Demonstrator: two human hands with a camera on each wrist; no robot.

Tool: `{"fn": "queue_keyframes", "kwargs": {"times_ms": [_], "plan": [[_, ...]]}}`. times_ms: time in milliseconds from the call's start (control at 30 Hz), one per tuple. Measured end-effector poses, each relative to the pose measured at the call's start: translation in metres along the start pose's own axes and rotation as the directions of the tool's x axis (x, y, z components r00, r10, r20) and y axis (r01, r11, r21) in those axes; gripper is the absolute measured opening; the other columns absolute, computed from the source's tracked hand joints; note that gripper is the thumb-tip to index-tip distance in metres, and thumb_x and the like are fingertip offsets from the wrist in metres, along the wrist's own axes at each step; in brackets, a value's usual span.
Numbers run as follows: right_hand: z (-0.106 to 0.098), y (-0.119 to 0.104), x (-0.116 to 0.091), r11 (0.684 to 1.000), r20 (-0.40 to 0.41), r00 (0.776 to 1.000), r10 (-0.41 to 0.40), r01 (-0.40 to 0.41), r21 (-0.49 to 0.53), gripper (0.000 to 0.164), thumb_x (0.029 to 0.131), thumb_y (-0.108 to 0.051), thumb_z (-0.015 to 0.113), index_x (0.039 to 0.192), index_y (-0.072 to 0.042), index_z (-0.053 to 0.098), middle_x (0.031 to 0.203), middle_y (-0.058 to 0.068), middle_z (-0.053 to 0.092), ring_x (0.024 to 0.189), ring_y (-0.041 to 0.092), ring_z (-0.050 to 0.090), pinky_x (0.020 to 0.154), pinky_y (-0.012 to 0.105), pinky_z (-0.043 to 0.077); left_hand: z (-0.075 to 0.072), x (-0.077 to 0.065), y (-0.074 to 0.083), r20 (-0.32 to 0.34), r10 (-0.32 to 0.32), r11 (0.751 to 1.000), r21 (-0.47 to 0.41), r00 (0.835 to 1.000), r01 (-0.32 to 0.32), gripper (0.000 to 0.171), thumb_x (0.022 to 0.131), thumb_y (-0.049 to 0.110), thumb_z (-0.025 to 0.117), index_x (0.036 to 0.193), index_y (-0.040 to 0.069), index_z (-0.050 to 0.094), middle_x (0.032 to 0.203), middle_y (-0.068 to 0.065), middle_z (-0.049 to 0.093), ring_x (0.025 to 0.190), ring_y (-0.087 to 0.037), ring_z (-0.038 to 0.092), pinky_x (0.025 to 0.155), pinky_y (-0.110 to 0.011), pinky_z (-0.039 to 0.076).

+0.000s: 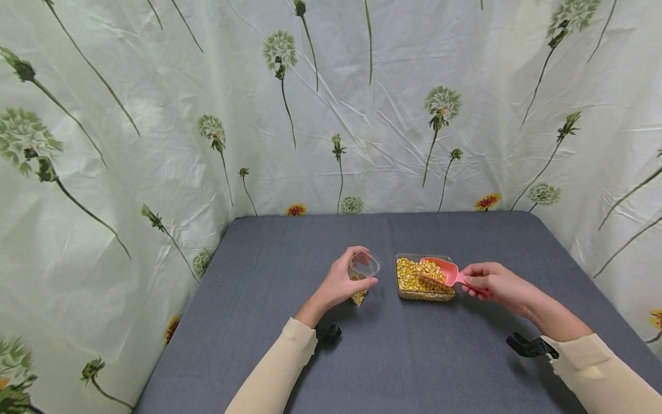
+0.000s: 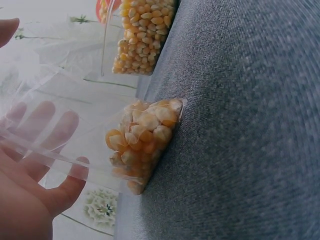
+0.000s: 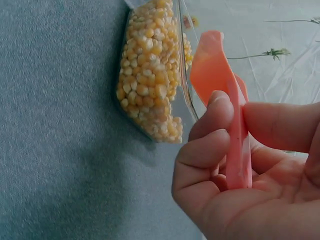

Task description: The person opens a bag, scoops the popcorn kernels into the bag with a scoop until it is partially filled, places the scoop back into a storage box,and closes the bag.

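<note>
My left hand (image 1: 338, 282) holds a clear plastic bag (image 2: 97, 165) near its top, with thumb and fingers spread around the rounded mouth. Corn kernels (image 2: 145, 132) fill the bag's bottom, which sits on or just above the cloth. To the right stands a clear rectangular container (image 1: 425, 296) full of corn kernels. My right hand (image 1: 491, 283) grips the handle of a pink scoop (image 1: 452, 271). The scoop is loaded with kernels and sits over the container's right part; whether it touches the corn below is unclear.
A dark grey cloth (image 1: 403, 356) covers the table. Behind and along the sides hangs a pale curtain (image 1: 383, 132) with dandelion prints. A black wrist strap (image 1: 532, 346) shows at the right wrist, and another black piece (image 1: 328, 334) at the left.
</note>
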State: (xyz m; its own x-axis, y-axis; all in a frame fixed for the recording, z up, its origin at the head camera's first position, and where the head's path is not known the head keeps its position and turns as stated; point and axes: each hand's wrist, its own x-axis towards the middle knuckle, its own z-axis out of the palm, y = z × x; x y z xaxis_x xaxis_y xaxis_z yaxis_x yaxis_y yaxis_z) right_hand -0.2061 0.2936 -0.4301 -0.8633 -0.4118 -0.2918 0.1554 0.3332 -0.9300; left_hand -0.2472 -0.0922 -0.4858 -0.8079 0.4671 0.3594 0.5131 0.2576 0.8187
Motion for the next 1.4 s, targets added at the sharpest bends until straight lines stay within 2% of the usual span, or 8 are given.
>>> {"fn": "queue_keyframes", "kwargs": {"times_ms": [267,500,667,867,967,1167,1400], "plan": [[0.002,0.001,0.000,0.996,0.063,0.997,-0.039,0.033,0.089,0.034,0.106,-0.007,0.049,0.129,0.017,0.047,0.108,0.019,0.065,0.086,0.017,0.064,0.078,0.034,0.055,0.000,0.000,-0.001,0.007,0.009,1.000,-0.013,1.000,-0.009,0.066,0.088,0.038,0.079,0.139,0.008,0.048,0.126,-0.012,0.061,0.116,-0.036,0.058,0.092,-0.043,0.048],[0.006,0.000,-0.001,0.985,0.115,0.991,-0.070,0.050,0.166,0.038,0.105,-0.007,0.053,0.129,0.020,0.045,0.111,0.025,0.067,0.090,0.019,0.070,0.083,0.036,0.057,0.000,0.001,-0.001,0.007,0.003,1.000,-0.012,1.000,-0.003,0.060,0.088,0.039,0.079,0.137,0.021,0.049,0.125,-0.008,0.061,0.116,-0.035,0.059,0.093,-0.043,0.048],[0.009,-0.002,-0.001,0.980,0.132,0.989,-0.068,0.041,0.196,0.041,0.104,-0.008,0.054,0.131,0.021,0.044,0.112,0.026,0.068,0.091,0.018,0.071,0.082,0.034,0.057,0.000,0.000,0.001,0.008,0.004,1.000,-0.013,1.000,-0.004,0.062,0.088,0.038,0.079,0.138,0.016,0.049,0.126,-0.009,0.061,0.116,-0.036,0.058,0.094,-0.043,0.048],[0.011,-0.003,0.000,0.978,0.146,0.985,-0.093,0.062,0.200,0.043,0.104,-0.009,0.054,0.132,0.022,0.043,0.112,0.027,0.068,0.090,0.018,0.071,0.081,0.033,0.057,0.000,0.000,0.002,0.010,0.002,1.000,-0.020,1.000,-0.002,0.058,0.089,0.036,0.079,0.137,0.025,0.048,0.126,-0.007,0.061,0.116,-0.035,0.058,0.093,-0.046,0.049],[0.012,-0.003,0.000,0.978,0.144,0.985,-0.096,0.066,0.197,0.043,0.104,-0.009,0.054,0.132,0.022,0.043,0.112,0.027,0.068,0.090,0.018,0.071,0.080,0.032,0.057,0.001,-0.001,0.000,0.009,0.001,1.000,-0.026,1.000,-0.001,0.058,0.089,0.036,0.078,0.137,0.026,0.048,0.126,-0.008,0.061,0.115,-0.036,0.058,0.092,-0.047,0.049],[0.012,-0.006,0.000,0.978,0.141,0.986,-0.094,0.065,0.198,0.042,0.104,-0.009,0.054,0.132,0.021,0.044,0.112,0.026,0.068,0.089,0.018,0.071,0.079,0.031,0.057,0.001,-0.001,-0.002,0.007,-0.001,1.000,-0.017,1.000,0.002,0.059,0.088,0.039,0.079,0.137,0.029,0.048,0.128,-0.014,0.061,0.116,-0.036,0.059,0.092,-0.042,0.049],[0.010,-0.009,0.000,0.976,0.134,0.985,-0.104,0.076,0.203,0.041,0.104,-0.009,0.055,0.132,0.020,0.046,0.110,0.022,0.070,0.089,0.017,0.070,0.077,0.029,0.057,0.001,0.000,-0.001,0.010,0.006,1.000,-0.022,1.000,-0.006,0.059,0.088,0.041,0.078,0.137,0.029,0.047,0.128,-0.014,0.061,0.116,-0.036,0.059,0.091,-0.043,0.049]]}}
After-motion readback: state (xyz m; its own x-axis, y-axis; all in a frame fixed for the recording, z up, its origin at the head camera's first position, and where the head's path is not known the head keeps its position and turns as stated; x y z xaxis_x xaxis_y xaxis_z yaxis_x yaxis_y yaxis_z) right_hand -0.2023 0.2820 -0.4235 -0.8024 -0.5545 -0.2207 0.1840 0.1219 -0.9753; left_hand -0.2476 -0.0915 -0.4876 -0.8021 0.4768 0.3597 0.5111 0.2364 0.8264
